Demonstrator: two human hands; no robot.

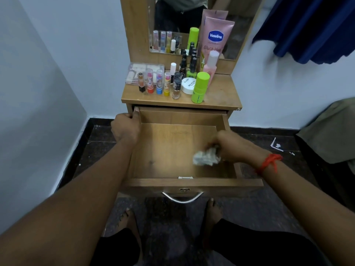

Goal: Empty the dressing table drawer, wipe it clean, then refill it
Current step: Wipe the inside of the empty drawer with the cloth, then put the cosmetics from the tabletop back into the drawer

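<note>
The wooden drawer [165,150] of the dressing table is pulled far out and holds no items. My right hand [228,146] is inside it near the right wall, shut on a crumpled whitish wipe [206,158] that touches the drawer floor. My left hand [125,126] grips the drawer's left wall at its back corner. On the tabletop [221,93] stand several cosmetics: a clear plastic box [143,72], small coloured tubes [159,83], nail polish bottles [176,87], a white jar [189,85], a green bottle [199,87] and a pink Vaseline tube [216,38].
A mirror [178,18] rises behind the cosmetics. Light walls close in on the left and behind. A dark blue curtain [311,29] hangs at the upper right, with an olive cloth [332,131] below it. My bare feet [130,219] stand on the dark floor under the drawer handle [182,198].
</note>
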